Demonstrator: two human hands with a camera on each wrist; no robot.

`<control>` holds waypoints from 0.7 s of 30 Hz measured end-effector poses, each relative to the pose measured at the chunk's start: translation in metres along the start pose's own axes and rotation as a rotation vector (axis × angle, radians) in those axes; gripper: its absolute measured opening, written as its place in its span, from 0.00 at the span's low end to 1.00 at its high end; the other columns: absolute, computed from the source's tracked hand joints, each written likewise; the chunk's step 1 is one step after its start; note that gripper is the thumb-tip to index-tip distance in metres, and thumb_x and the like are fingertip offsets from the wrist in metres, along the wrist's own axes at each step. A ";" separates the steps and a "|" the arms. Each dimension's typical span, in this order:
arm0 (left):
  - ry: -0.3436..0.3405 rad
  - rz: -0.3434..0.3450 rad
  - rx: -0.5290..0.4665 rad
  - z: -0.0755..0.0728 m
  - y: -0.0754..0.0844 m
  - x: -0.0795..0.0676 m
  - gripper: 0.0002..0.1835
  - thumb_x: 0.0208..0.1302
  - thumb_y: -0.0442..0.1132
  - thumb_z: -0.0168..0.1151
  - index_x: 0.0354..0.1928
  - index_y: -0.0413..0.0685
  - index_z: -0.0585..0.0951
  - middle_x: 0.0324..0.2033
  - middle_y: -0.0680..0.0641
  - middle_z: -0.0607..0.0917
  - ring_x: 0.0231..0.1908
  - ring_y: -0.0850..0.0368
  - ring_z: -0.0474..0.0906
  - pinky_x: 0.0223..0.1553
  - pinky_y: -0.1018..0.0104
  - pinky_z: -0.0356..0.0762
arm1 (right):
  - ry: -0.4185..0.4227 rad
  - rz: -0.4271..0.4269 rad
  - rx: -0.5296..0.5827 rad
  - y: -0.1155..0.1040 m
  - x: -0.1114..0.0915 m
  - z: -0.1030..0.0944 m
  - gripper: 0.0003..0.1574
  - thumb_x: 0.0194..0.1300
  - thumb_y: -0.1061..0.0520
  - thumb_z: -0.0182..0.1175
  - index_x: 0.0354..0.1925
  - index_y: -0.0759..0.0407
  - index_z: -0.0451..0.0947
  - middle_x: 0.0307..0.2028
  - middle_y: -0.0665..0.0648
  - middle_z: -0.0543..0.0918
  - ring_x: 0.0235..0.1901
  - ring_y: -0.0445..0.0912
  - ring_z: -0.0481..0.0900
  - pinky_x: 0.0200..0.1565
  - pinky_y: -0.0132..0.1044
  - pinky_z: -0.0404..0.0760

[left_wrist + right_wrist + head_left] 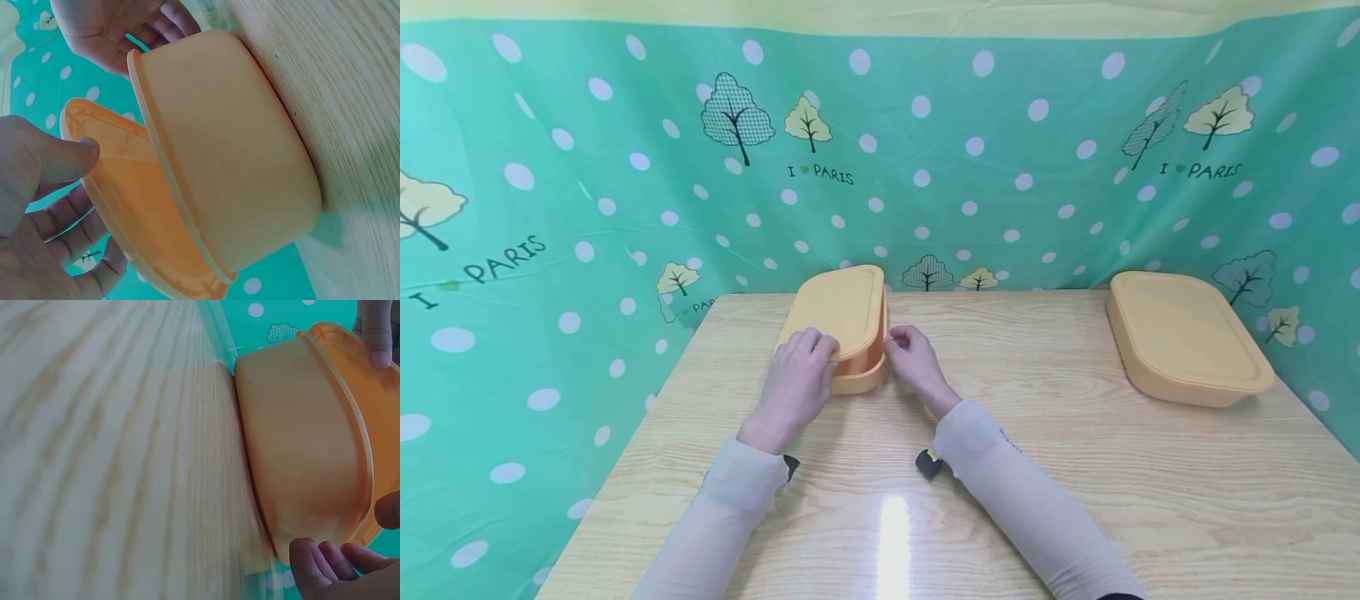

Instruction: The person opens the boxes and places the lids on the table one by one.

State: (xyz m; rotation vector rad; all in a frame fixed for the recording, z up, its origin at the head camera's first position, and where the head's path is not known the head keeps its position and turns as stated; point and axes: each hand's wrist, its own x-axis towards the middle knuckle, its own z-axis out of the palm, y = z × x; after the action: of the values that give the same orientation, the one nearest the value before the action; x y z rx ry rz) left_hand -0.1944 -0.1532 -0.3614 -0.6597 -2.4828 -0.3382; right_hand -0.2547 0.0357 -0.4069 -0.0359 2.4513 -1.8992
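A pale orange plastic box [859, 384] stands at the table's back left, its lid [841, 304] tilted up along the near right side. Between box and lid a gap shows in both wrist views. My left hand [797, 382] pinches the lid's near edge, thumb [81, 159] on one face and fingers behind. At the box's right side, my right hand [916, 360] holds the rim, its curled fingers [306, 562] against the outer wall and the thumb [389, 510] by the rim. The inside of the box is mostly hidden by the lid.
A second pale orange box [1187, 333] with its lid on stands at the back right of the wooden table [1000, 467]. Behind and to the left hangs a green dotted cloth [962, 192], close to the table's edges.
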 end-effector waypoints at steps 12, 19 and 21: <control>0.008 -0.010 -0.002 0.000 -0.001 0.000 0.12 0.54 0.29 0.68 0.39 0.43 0.77 0.33 0.47 0.74 0.35 0.48 0.70 0.32 0.60 0.69 | -0.025 0.019 -0.021 0.001 0.000 0.003 0.22 0.69 0.55 0.53 0.57 0.66 0.70 0.47 0.60 0.77 0.48 0.50 0.75 0.52 0.42 0.76; 0.012 -0.015 0.003 -0.001 0.000 0.000 0.12 0.54 0.29 0.68 0.39 0.43 0.77 0.33 0.47 0.73 0.34 0.48 0.70 0.31 0.60 0.68 | -0.050 0.040 -0.014 -0.001 -0.001 0.003 0.24 0.69 0.56 0.52 0.59 0.68 0.69 0.48 0.61 0.77 0.49 0.51 0.75 0.53 0.42 0.75; 0.014 -0.015 0.008 -0.002 0.000 0.001 0.12 0.53 0.28 0.68 0.39 0.43 0.77 0.33 0.47 0.73 0.34 0.48 0.70 0.31 0.60 0.67 | -0.057 0.050 -0.008 -0.001 0.000 0.003 0.25 0.69 0.56 0.52 0.60 0.68 0.68 0.49 0.61 0.77 0.50 0.51 0.75 0.53 0.42 0.76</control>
State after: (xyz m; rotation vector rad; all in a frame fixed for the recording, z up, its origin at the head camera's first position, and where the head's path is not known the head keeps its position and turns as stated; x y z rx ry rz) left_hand -0.1942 -0.1537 -0.3598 -0.6332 -2.4754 -0.3371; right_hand -0.2541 0.0321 -0.4066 -0.0280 2.4003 -1.8418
